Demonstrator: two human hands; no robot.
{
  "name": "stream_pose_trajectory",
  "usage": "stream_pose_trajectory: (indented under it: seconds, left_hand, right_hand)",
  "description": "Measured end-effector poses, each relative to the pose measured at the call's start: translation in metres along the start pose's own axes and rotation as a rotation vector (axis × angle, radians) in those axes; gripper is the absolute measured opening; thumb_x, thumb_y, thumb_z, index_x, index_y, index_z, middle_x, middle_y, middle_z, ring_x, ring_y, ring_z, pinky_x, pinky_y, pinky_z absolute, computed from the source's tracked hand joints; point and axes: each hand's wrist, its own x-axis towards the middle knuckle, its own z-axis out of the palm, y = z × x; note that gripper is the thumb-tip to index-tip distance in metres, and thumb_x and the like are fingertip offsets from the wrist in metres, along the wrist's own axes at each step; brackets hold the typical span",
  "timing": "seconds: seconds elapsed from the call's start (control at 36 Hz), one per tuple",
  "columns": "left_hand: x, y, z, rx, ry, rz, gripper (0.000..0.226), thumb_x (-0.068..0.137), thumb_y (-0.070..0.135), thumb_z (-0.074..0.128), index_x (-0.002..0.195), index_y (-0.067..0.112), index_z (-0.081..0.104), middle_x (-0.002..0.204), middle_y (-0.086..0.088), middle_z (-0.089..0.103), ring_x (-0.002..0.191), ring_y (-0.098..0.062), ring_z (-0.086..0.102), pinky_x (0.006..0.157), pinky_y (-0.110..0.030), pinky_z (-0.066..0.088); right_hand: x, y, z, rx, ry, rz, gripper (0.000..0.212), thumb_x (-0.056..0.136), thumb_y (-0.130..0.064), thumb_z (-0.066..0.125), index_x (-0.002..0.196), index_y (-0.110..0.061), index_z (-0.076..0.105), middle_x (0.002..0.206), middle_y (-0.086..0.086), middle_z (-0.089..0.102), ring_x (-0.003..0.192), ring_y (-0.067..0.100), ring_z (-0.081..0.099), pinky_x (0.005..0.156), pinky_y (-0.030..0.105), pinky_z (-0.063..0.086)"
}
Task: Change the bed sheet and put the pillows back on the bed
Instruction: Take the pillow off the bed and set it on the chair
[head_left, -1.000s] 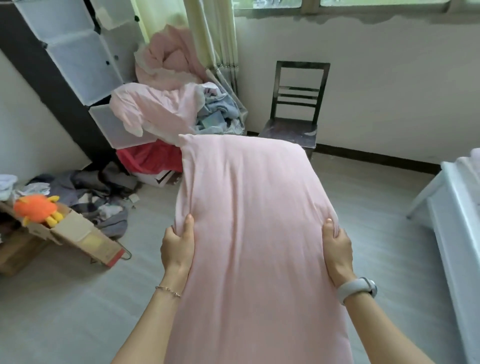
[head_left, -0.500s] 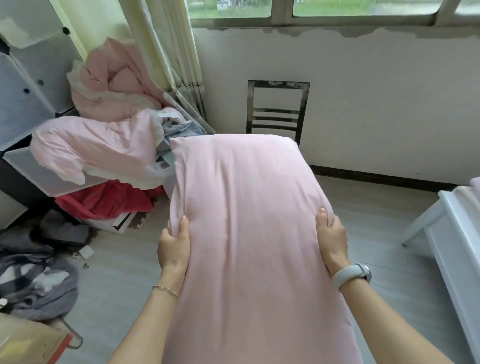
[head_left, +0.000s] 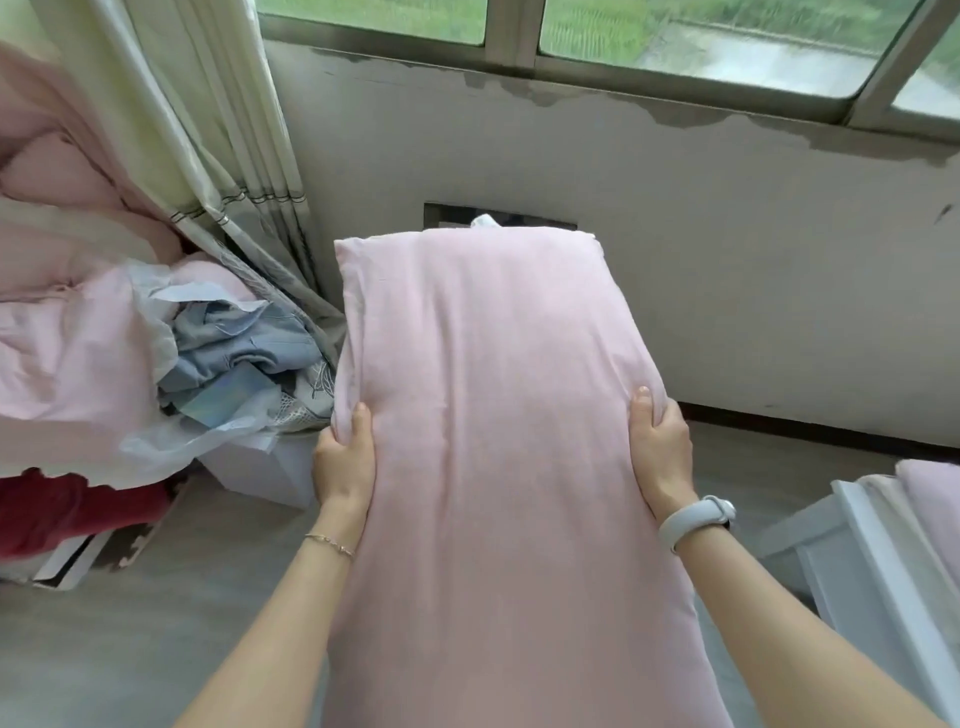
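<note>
We hold the pillow (head_left: 498, 441) lengthwise in the centre of the frame, off the floor, its far end reaching up toward the wall below the window (head_left: 675, 41). Our left hand (head_left: 345, 462) grips its left edge, thumb on top and the other fingers tucked underneath; our right hand (head_left: 662, 452) grips the right edge the same way, so both grips are clamped on the pillow.

To the left of the pillow, a laundry pile (head_left: 104, 364) of pink and blue-grey cloth fills the left side of the frame and comes close to the pillow's left edge, with a curtain (head_left: 208, 156) hanging above it. In the lower right, the white corner of the bed (head_left: 872, 545) stands near our right arm. Bare floor (head_left: 130, 639) lies open in the lower left, and a narrower strip shows between the pillow and the bed. A dark chair (head_left: 447, 214) top peeks out just behind the pillow's far end, against the wall.

We can read no writing or labels anywhere. A pale band (head_left: 696, 522) sits on the right wrist and a thin bracelet (head_left: 330, 543) on the left.

The pillow is pale pink, plump and long, its case smooth with light creases at the grips, and a bit of white shows at its far end.
</note>
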Motion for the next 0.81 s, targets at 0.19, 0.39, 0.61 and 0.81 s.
stream_pose_trajectory:
  seconds: [0.19, 0.39, 0.61, 0.81]
  left_hand:
    - [0.069, 0.001, 0.038, -0.062, 0.112, -0.109, 0.058, 0.091, 0.049, 0.048, 0.118, -0.002, 0.056, 0.121, -0.018, 0.059, 0.113, -0.032, 0.054, 0.099, -0.043, 0.042]
    - [0.125, -0.010, 0.085, -0.198, 0.404, -0.259, 0.056, 0.094, 0.042, 0.048, 0.123, -0.006, 0.050, 0.127, -0.018, 0.055, 0.117, -0.032, 0.051, 0.096, -0.037, 0.041]
    - [0.140, -0.034, 0.182, -0.303, 0.667, -0.499, 0.066, 0.096, 0.045, 0.041, 0.143, 0.001, 0.028, 0.150, -0.014, 0.031, 0.137, -0.027, 0.031, 0.113, -0.035, 0.024]
    - [0.141, -0.066, 0.257, -0.426, 0.658, -0.633, 0.077, 0.097, 0.049, 0.035, 0.150, 0.006, -0.002, 0.158, -0.002, 0.003, 0.145, -0.015, 0.005, 0.118, -0.031, 0.006]
  right_hand:
    - [0.092, -0.019, 0.069, -0.025, -0.156, -0.052, 0.035, 0.098, -0.039, 0.036, 0.089, -0.007, 0.048, 0.076, -0.005, 0.049, 0.086, 0.026, 0.048, 0.075, 0.034, 0.034]
    - [0.205, -0.042, 0.164, -0.087, -0.483, -0.201, 0.032, 0.099, -0.039, 0.036, 0.076, -0.017, 0.041, 0.074, -0.007, 0.045, 0.077, 0.020, 0.044, 0.074, 0.033, 0.033]
    - [0.316, -0.058, 0.256, -0.286, -0.840, -0.440, 0.033, 0.098, -0.039, 0.036, 0.079, -0.013, 0.039, 0.072, -0.004, 0.043, 0.067, 0.016, 0.041, 0.067, 0.033, 0.030]
    - [0.366, -0.030, 0.341, -0.409, -1.055, -0.572, 0.032, 0.099, -0.035, 0.038, 0.072, -0.019, 0.032, 0.069, -0.005, 0.036, 0.063, 0.014, 0.035, 0.068, 0.032, 0.029]
